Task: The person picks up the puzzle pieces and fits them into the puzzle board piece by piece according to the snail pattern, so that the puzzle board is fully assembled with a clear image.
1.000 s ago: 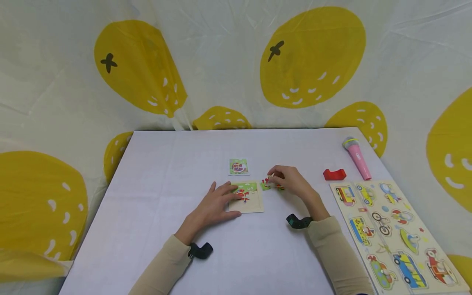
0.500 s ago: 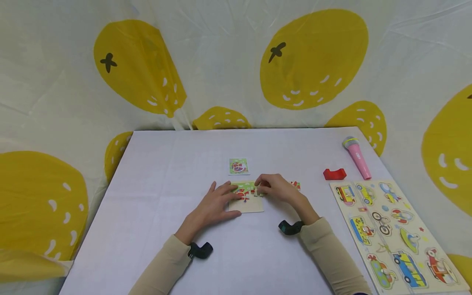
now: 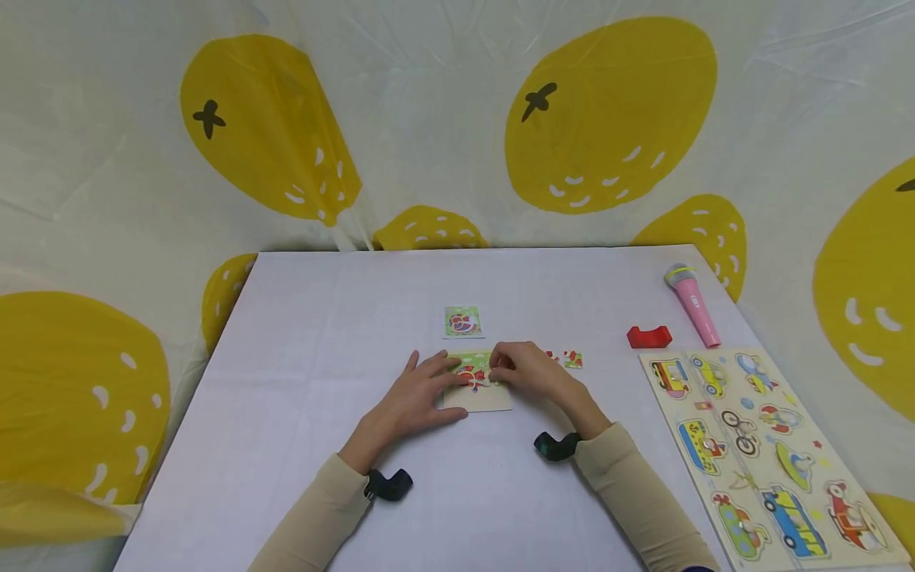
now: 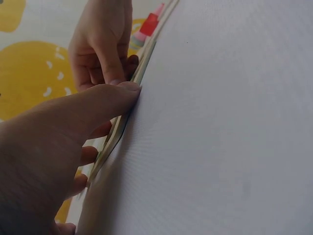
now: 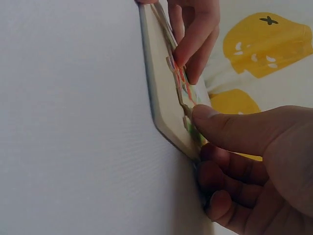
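Observation:
A small wooden jigsaw tray (image 3: 482,402) lies on the white table, with its upper part filled by green and red puzzle pieces (image 3: 473,376). My left hand (image 3: 418,395) rests over the tray's left side, fingers spread across it and thumb along the near edge. At the tray's right side, my right hand (image 3: 532,369) pinches a jigsaw piece, mostly covered by the fingers in the head view. The right wrist view shows its thumb (image 5: 208,117) pressed at the pieces, close to the tray's rim. Right of that hand lies a loose jigsaw piece (image 3: 573,360), another partly hidden beside it.
Behind the tray lies a small picture card (image 3: 462,322). To the right are a red block (image 3: 649,338), a pink toy microphone (image 3: 695,308) and a large peg puzzle board (image 3: 765,454) with vehicle shapes. A curtain with yellow fruit print (image 3: 608,115) hangs behind the table.
My right hand has carried a jigsaw piece left from the loose pieces to the tray's right side. The left hand stays in place on the tray.

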Available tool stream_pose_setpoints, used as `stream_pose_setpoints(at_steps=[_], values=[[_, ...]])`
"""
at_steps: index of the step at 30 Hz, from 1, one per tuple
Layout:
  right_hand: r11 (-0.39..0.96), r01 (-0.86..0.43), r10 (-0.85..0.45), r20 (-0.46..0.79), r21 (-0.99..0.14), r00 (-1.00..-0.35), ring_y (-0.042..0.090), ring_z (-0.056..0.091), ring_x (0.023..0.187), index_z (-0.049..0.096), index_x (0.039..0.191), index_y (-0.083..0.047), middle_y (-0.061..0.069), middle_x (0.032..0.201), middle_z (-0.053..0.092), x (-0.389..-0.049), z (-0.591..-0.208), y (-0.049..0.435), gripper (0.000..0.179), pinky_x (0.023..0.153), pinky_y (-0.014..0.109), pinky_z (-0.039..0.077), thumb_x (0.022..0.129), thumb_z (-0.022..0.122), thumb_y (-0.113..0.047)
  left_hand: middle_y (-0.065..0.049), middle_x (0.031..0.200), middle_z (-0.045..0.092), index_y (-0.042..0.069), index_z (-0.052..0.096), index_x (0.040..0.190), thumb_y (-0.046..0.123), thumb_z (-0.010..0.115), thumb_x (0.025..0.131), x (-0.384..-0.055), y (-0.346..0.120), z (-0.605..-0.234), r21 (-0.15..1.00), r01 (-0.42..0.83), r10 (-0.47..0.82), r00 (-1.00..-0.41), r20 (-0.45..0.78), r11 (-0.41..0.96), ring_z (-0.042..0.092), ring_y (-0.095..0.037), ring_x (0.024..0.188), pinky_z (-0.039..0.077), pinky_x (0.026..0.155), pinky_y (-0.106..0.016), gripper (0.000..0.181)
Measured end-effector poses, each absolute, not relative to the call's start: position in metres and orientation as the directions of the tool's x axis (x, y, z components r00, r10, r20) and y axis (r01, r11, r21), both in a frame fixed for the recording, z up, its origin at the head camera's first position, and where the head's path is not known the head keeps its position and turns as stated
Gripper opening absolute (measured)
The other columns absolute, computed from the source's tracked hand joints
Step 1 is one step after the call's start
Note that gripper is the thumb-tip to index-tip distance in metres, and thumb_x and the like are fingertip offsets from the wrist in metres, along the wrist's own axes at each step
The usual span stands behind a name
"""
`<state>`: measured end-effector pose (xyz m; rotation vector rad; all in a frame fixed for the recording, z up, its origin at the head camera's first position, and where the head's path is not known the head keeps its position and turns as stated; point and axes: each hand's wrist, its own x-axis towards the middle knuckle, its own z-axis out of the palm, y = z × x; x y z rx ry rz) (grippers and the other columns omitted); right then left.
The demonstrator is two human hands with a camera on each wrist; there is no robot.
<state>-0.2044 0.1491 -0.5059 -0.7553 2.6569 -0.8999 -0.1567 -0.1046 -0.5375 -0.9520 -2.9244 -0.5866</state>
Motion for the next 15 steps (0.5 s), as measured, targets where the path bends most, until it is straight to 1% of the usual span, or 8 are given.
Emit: stream_pose_setpoints(at_steps=[10,15], values=[[0.692,-0.388,-0.525,-0.057,-0.609,-0.849,0.009,0.05,0.067,0.067,0.09,-0.011,-0.004,0.072,0.058,-0.2028,-0.5055,0.1458,0.011,0.063,0.022,0.042,0.088,0.075,-0.017,0.0,0.152,0.049,0.027,0.064,0.133,0.061,0.068,0.086,-0.1557,-0.1028,-0.5353,0.334,0.569,0.568,-0.815,0.109,0.752,0.036,-0.026,0.15,0.02,0.121,-0.068,0.058],[0.693,-0.392,-0.524,-0.049,-0.605,-0.85,0.008,0.05,0.067,0.066,0.09,-0.011,-0.004,0.072,0.057,-0.2031,-0.507,0.1459,0.011,0.062,0.022,0.042,0.088,0.076,-0.017,-0.002,0.153,0.046,0.033,0.057,0.14,0.068,0.063,0.087,-0.1551,-0.0996,-0.5355,0.313,0.568,0.575,-0.814,0.079,0.761,0.032,-0.03,0.151,0.018,0.119,-0.071,0.063]])
